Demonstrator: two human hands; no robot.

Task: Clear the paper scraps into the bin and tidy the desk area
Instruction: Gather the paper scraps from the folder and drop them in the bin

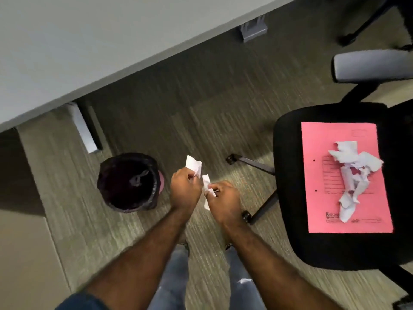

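Observation:
My left hand (pixel 185 190) pinches a white paper scrap (pixel 193 164) that sticks up above its knuckles. Beside it, my right hand (pixel 223 201) grips another white scrap (pixel 206 183), part of which hangs below the fingers. Both hands hover over the carpet just right of a round bin (pixel 128 183) lined with a black bag. A pile of torn white paper scraps (pixel 353 175) lies on a pink folder (pixel 321 198) resting on the black seat of an office chair (pixel 288 175) at the right.
A grey desk (pixel 78 41) runs diagonally across the upper left, with its legs (pixel 86 130) standing near the bin. The chair's armrest (pixel 371 66) and wheeled base (pixel 248 214) are close to my right arm. My legs in jeans (pixel 176 278) stand on the carpet.

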